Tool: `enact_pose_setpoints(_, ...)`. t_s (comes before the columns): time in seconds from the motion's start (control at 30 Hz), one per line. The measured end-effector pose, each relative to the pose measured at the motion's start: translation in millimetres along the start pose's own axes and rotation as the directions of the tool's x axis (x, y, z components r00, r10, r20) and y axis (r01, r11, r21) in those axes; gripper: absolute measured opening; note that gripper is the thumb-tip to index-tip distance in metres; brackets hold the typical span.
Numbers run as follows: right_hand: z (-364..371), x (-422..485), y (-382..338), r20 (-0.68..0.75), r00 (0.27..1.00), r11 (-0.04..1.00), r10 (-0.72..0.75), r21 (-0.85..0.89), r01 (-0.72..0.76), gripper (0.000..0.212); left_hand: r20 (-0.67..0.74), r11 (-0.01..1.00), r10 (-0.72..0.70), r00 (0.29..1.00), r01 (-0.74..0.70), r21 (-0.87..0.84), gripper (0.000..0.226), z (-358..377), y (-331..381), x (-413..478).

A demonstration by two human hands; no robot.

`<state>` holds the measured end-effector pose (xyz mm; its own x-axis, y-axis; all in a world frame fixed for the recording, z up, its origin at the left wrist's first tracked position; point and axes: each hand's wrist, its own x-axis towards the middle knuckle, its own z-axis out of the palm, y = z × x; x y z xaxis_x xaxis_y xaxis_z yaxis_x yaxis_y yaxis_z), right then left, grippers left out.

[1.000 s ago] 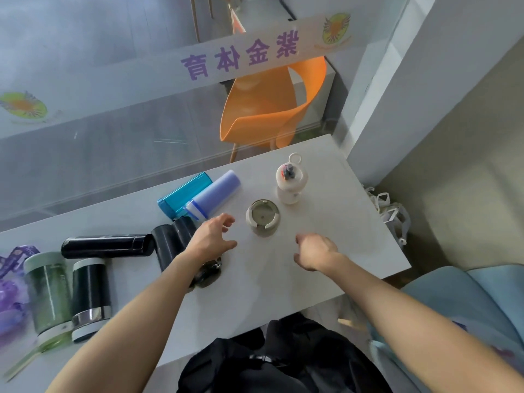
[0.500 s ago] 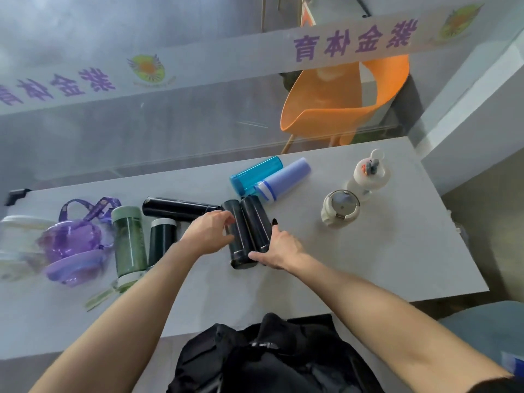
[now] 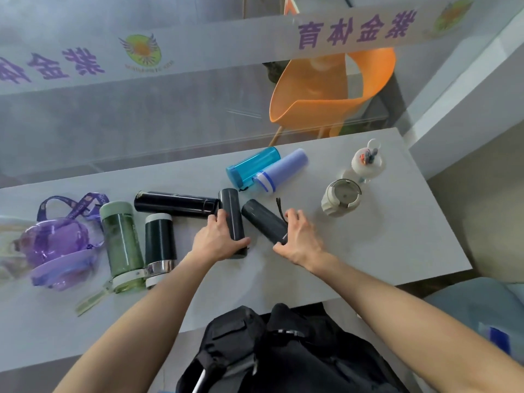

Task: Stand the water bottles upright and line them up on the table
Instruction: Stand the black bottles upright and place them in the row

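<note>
Two dark grey bottles lie at the middle of the white table [image 3: 382,251]. My left hand [image 3: 218,241] grips the left one [image 3: 231,214]. My right hand [image 3: 297,239] holds the right one [image 3: 262,219], which is angled away from its neighbour. A long black flask [image 3: 174,204], a blue bottle [image 3: 252,167] and a lilac bottle [image 3: 283,171] lie behind them. A green bottle [image 3: 122,242], a black steel-banded bottle [image 3: 158,245] and a purple bottle [image 3: 56,248] lie at the left. A beige cup [image 3: 340,198] and a white bottle [image 3: 367,163] stand upright at the right.
A glass partition with purple lettering runs along the table's far edge, with an orange chair [image 3: 326,92] behind it. A black bag [image 3: 283,353] sits on my lap at the near edge. A white wall column [image 3: 467,95] rises at the right.
Both hands moved left from the beige cup onto the two dark grey bottles. The right bottle has since swung apart from the left one. The camera turned left.
</note>
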<state>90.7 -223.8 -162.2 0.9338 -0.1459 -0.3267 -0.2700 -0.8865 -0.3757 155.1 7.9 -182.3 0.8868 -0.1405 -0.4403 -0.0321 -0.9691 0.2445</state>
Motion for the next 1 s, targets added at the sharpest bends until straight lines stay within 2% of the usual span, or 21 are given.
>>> enact_pose_setpoints(0.1,6.1,-6.0,3.3,0.032,0.999,1.0,0.012,-0.014,-0.012,0.082,0.007,0.996,-0.077,0.997,0.077,-0.035,0.116,12.6,0.5,8.5)
enact_pose_setpoints(0.17,5.9,-9.8,4.2,-0.025,1.0,1.0,-0.015,0.006,0.015,0.092,0.019,0.994,-0.095,0.995,0.096,-0.061,0.115,17.3,0.0,7.7)
enact_pose_setpoints(0.27,-6.2,-12.7,-1.6,-0.178,0.975,0.99,-0.132,0.035,0.14,0.099,0.025,0.992,-0.102,0.994,0.104,-0.069,0.106,12.5,-6.0,4.1)
enact_pose_setpoints(0.37,-30.9,-11.3,-18.3,-0.291,0.911,0.945,-0.291,0.058,0.321,0.104,0.04,0.996,-0.073,0.996,0.075,-0.051,0.094,-10.5,-14.6,-3.4)
enact_pose_setpoints(0.5,-48.0,0.6,-47.1,-0.384,0.841,0.894,-0.383,0.077,0.442,0.093,0.044,0.99,-0.082,0.996,0.086,-0.112,0.074,-51.7,-23.4,-16.1)
enact_pose_setpoints(0.63,-45.9,11.3,-62.5,-0.368,0.811,0.865,-0.455,0.033,0.501,0.077,-0.155,0.992,-0.08,0.985,0.064,-0.109,0.077,-82.2,-30.6,-26.4)
enact_pose_setpoints(0.77,-30.0,12.5,-71.6,-0.244,0.84,0.866,-0.485,-0.002,0.5,0.083,-0.315,0.987,-0.048,0.948,-0.004,-0.162,0.08,-99.9,-34.9,-32.3)
enact_pose_setpoints(0.9,-22.1,14.6,-79.5,-0.183,0.866,0.882,-0.466,-0.02,0.47,0.093,-0.332,0.984,0.1,0.938,-0.142,-0.105,0.066,-105.2,-32.8,-32.2)
enact_pose_setpoints(1.0,-24.7,19.2,-82.8,-0.146,0.863,0.875,-0.483,-0.062,0.479,0.104,-0.297,0.977,0.152,0.943,-0.189,-0.1,0.071,-101.0,-32.3,-32.0)
